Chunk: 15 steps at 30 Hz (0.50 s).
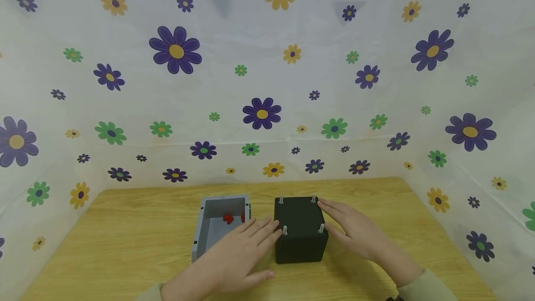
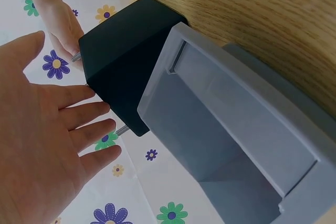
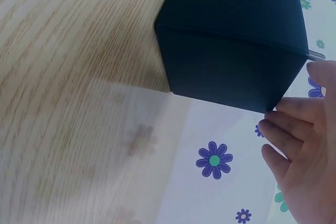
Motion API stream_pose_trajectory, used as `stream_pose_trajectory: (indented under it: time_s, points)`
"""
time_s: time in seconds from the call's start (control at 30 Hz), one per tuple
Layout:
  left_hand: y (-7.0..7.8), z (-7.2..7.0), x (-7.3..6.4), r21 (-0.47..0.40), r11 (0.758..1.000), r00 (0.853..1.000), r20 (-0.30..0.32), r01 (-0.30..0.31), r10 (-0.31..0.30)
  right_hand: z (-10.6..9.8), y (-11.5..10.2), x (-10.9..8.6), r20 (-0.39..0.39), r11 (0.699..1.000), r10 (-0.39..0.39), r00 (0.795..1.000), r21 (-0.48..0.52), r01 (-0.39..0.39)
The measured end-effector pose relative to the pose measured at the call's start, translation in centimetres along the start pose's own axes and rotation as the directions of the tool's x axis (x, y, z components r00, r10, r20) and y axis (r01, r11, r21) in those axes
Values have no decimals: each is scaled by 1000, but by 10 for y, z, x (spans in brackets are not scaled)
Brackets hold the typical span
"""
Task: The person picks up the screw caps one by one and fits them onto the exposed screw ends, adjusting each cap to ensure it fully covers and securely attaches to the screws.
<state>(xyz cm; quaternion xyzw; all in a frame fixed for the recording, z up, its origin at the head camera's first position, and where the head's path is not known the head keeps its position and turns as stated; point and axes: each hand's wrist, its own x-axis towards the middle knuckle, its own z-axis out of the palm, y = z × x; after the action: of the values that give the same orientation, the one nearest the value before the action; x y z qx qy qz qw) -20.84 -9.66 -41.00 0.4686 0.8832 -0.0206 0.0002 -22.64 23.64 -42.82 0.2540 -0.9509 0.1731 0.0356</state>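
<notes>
A black box-shaped block (image 1: 300, 219) stands on the wooden table, with a short metal pin sticking up near each top corner. Against its left side rest the straight fingertips of my left hand (image 1: 240, 254), which reaches across the front of a grey bin. On the opposite side my right hand (image 1: 359, 231) touches the block's right edge with extended fingers. Both hands lie flat-fingered beside the block (image 3: 231, 66), and neither curls round it. The left wrist view shows the left hand (image 2: 52, 119) spread, fingertips at the block's pinned edge.
The grey open bin (image 1: 198, 229) stands left of the block, with a few small red pieces (image 1: 228, 218) inside; my left forearm hides its near part. A white flowered cloth (image 1: 259, 78) hangs behind and at both sides of the wooden table (image 1: 125, 236).
</notes>
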Motion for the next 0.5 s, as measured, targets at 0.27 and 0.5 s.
stream_pose_trajectory:
  time_s: [0.27, 0.5]
  points:
    - [0, -1, 0, 14, 1000, 1000, -11, -10, 10, 1, 0, 1, 3, 1000, 9, 1000, 2, -9]
    - [-1, -2, 0, 2, 1000, 1000, 14, -4, 4, 0, -1, -1, -12, 1000, -5, 1000, -9, 4]
